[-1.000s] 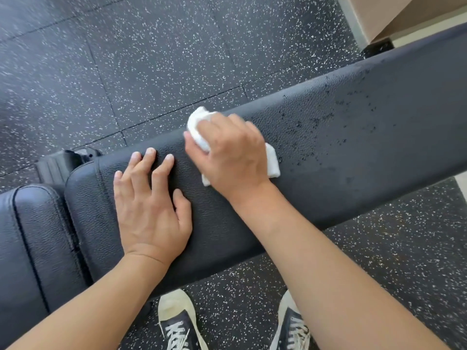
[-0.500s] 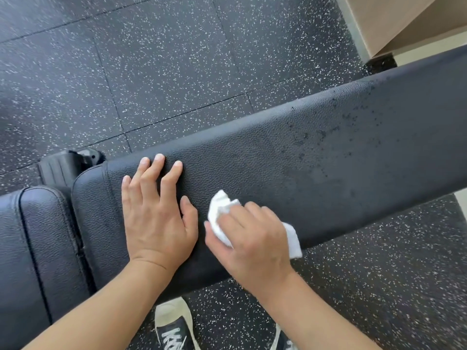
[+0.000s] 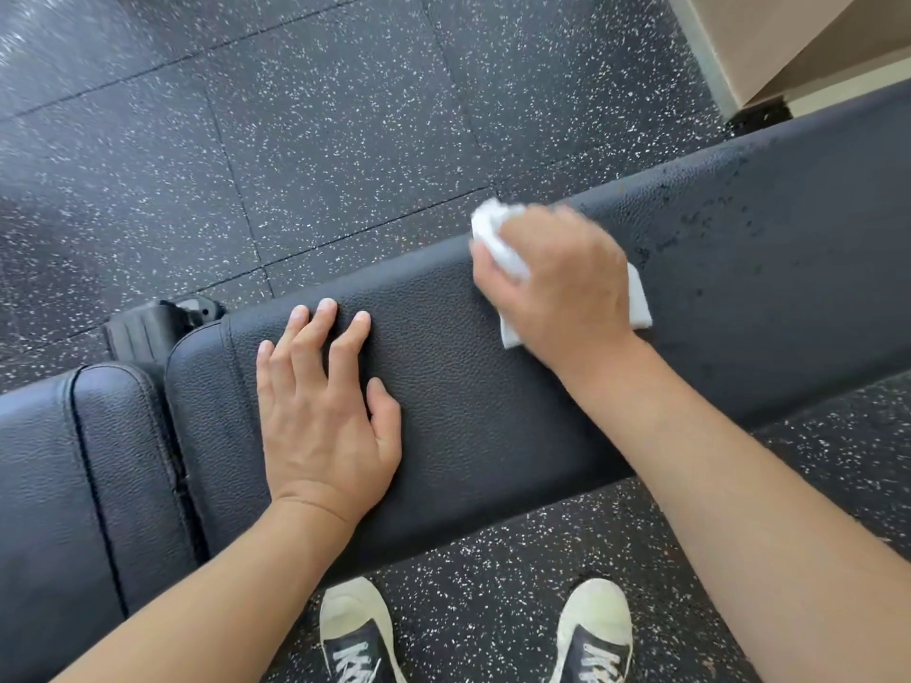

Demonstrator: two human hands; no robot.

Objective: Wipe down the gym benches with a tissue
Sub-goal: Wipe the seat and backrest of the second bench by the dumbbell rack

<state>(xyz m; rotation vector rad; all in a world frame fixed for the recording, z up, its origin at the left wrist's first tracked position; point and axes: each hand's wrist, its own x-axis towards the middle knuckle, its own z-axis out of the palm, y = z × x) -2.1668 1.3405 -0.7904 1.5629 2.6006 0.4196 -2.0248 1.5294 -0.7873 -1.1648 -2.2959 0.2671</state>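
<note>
While pressed under the right hand (image 3: 557, 288), tissue (image 3: 498, 244) pokes beyond its grip.

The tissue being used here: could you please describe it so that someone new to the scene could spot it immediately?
Find the long black bench pad crossing the speckled floor. At its far edge, the right hand presses down on the tissue, which pokes out on both sides of the hand. It is the only white, crumpled thing on the pad; the left hand lies flat and bare.
</note>
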